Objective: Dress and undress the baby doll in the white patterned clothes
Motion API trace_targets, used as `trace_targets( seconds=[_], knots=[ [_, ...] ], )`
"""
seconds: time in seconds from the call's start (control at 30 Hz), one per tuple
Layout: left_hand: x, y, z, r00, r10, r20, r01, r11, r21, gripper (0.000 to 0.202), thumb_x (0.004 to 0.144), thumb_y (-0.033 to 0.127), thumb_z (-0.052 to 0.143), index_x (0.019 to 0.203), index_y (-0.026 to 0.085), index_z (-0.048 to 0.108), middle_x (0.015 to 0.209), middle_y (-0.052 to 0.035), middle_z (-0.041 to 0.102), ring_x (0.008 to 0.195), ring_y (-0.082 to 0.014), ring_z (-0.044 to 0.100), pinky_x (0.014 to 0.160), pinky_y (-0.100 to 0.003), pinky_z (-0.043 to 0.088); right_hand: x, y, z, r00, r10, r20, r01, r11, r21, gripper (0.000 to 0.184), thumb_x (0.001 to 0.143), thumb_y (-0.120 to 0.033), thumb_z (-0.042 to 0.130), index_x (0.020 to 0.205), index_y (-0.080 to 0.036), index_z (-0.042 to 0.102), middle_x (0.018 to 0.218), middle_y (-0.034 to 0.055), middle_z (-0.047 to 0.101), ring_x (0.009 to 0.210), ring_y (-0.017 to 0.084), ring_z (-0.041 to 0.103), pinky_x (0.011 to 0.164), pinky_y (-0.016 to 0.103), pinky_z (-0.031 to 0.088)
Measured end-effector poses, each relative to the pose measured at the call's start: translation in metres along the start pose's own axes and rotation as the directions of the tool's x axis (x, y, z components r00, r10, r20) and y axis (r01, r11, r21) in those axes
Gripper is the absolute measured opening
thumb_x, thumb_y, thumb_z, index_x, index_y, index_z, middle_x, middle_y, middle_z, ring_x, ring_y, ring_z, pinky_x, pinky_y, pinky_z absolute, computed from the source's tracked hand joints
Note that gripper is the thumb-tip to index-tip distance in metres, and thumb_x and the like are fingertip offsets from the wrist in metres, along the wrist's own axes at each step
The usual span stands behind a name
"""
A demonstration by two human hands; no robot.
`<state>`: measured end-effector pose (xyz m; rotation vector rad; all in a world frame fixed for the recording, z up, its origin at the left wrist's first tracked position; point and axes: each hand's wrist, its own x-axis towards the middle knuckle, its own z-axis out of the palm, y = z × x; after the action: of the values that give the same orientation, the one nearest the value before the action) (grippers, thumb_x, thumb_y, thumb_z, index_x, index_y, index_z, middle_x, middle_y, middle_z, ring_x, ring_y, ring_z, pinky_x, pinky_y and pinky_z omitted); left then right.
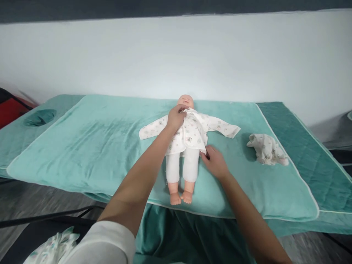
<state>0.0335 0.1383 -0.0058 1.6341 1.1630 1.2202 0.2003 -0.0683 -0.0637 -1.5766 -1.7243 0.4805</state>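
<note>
A baby doll (186, 100) lies on its back on the bed, head toward the wall and bare feet toward me. It wears a white printed baby shirt (192, 128) with both sleeves spread wide, and plain white cloth covers its legs. My left hand (177, 116) is at the shirt's neckline just below the doll's chin, its fingers closed on the collar edge. Lower down, my right hand (215, 160) pinches the shirt's bottom hem beside the doll's hip. The sleeve ends hide the doll's hands.
A crumpled printed cloth (267, 149) lies right of the doll on the light green cover (90, 146). The bed's face hole (40, 117) is at the far left, near a red and black item (12, 108). Another patterned cloth (53, 247) rests at the lower left. A white wall (154, 58) stands behind.
</note>
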Motion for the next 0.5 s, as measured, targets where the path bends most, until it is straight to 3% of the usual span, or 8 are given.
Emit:
trace_targets(
  seconds=[0.1,0.17,0.23,0.3,0.37,0.43,0.5],
  knots=[
    [-0.001,-0.001,-0.003,1.0,0.005,-0.021,-0.004,1.0,0.026,0.023,0.078,0.014,0.06,0.098,0.018,0.07,0.106,-0.003,0.074,0.1,-0.0169,0.065,0.099,-0.033,0.048,-0.008,-0.002,-0.003,0.999,0.003,0.044,-0.01,0.99,0.142,0.018,0.094,-0.042,0.06,0.09,-0.025,0.064,0.076,0.002,0.061,0.067,0.02,0.054,0.065,0.036,0.046],
    [-0.007,-0.003,-0.01,0.998,0.047,-0.049,-0.043,0.996,0.08,0.019,0.084,0.02,0.059,0.101,0.019,0.068,0.109,-0.0047,0.074,0.102,-0.0174,0.065,0.099,-0.032,0.048,-0.011,0.001,-0.005,0.999,0.039,0.032,-0.047,0.954,0.298,0.023,0.093,-0.046,0.063,0.094,-0.024,0.066,0.083,0.0026,0.066,0.075,0.02,0.059,0.072,0.036,0.05],
    [-0.018,-0.009,-0.021,0.99,0.123,-0.07,-0.109,0.977,0.186,0.02,0.091,0.026,0.056,0.106,0.019,0.067,0.114,-0.0072,0.071,0.106,-0.019,0.064,0.1,-0.033,0.048,-0.008,0.009,-0.007,0.989,0.142,-0.047,-0.109,0.897,0.427,0.028,0.093,-0.049,0.064,0.1,-0.022,0.066,0.096,0.0049,0.069,0.089,0.021,0.063,0.084,0.038,0.053],
    [-0.035,-0.02,-0.037,0.98,0.19,-0.058,-0.163,0.936,0.312,0.021,0.096,0.03,0.052,0.109,0.021,0.066,0.116,-0.009,0.068,0.111,-0.0211,0.062,0.102,-0.035,0.047,0.003,0.021,-0.011,0.95,0.267,-0.163,-0.168,0.875,0.455,0.034,0.091,-0.049,0.064,0.109,-0.02,0.064,0.11,0.0084,0.069,0.102,0.023,0.064,0.092,0.042,0.054],
    [-0.056,-0.035,-0.055,0.979,0.198,-0.045,-0.166,0.911,0.378,0.024,0.099,0.031,0.045,0.109,0.022,0.065,0.115,-0.009,0.068,0.113,-0.0219,0.062,0.105,-0.036,0.046,0.019,0.036,-0.017,0.918,0.286,-0.275,-0.189,0.925,0.331,0.041,0.087,-0.046,0.066,0.117,-0.019,0.06,0.119,0.0124,0.065,0.111,0.026,0.062,0.095,0.046,0.054],
    [-0.076,-0.051,-0.071,0.985,0.169,-0.038,-0.14,0.907,0.397,0.025,0.099,0.029,0.043,0.109,0.022,0.064,0.114,-0.0093,0.068,0.113,-0.0227,0.062,0.104,-0.037,0.047,0.037,0.054,-0.026,0.912,0.175,-0.372,-0.162,0.985,0.066,0.048,0.082,-0.041,0.067,0.123,-0.018,0.057,0.129,0.0168,0.059,0.124,0.031,0.055,0.102,0.051,0.05],
    [-0.09,-0.064,-0.082,0.991,0.124,-0.054,-0.095,0.92,0.38,0.022,0.096,0.027,0.047,0.109,0.021,0.063,0.114,-0.0096,0.068,0.11,-0.0229,0.063,0.101,-0.037,0.05,0.054,0.071,-0.037,0.88,0.078,-0.468,-0.172,0.971,-0.163,0.055,0.078,-0.039,0.069,0.126,-0.017,0.055,0.14,0.0197,0.052,0.135,0.035,0.046,0.115,0.057,0.038]
  ],
)
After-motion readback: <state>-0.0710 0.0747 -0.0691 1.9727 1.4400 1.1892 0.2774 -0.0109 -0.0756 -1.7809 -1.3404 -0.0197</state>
